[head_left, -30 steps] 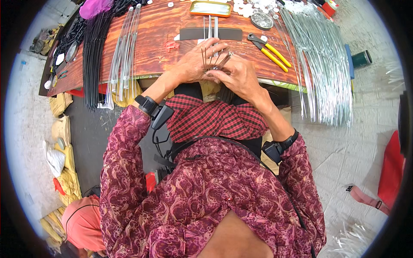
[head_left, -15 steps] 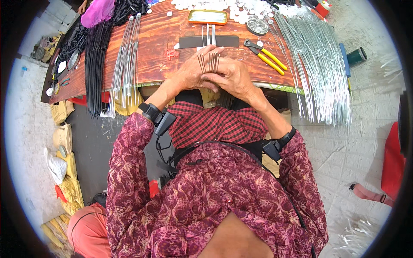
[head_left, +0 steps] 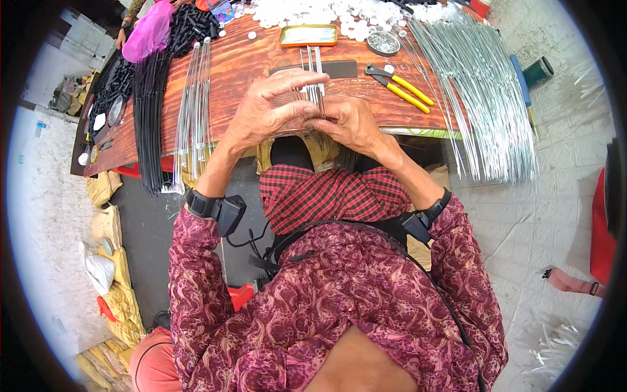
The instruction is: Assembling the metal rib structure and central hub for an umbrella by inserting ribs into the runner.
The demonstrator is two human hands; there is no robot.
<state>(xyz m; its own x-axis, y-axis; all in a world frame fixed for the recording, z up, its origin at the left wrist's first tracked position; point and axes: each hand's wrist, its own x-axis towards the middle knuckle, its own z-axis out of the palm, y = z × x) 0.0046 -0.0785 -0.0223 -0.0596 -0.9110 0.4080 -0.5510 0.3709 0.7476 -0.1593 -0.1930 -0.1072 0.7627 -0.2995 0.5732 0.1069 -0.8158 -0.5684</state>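
Observation:
In front of me, at the table's near edge, my right hand (head_left: 356, 124) pinches a small bunch of thin metal rods (head_left: 319, 98) between thumb and fingers. The rods stand out toward the far side, over a dark flat bar (head_left: 343, 69) lying on the table. My left hand (head_left: 264, 111) is beside the bunch, fingers stretched out and thumb apart, the fingers crossing above the rods. Its thumb tip comes close to the right fingertips; whether it touches the rods I cannot tell. The lower rod ends are partly hidden by the right hand.
Yellow-handled cutting pliers (head_left: 408, 95) lie right of the bar. Behind are a yellow-rimmed tray (head_left: 308, 43), a round tin (head_left: 383, 51) and white discs (head_left: 356, 19). Silver rods (head_left: 483, 104) overhang at right; black rods (head_left: 149, 124) and clear-ended rods (head_left: 192, 111) overhang at left. Another person's hand (head_left: 122, 36) shows far left.
My left hand has lifted and opened, drawing back from the right hand. The rods, fanned across my fingers before, now stand closer together in the right hand. The view has shifted slightly.

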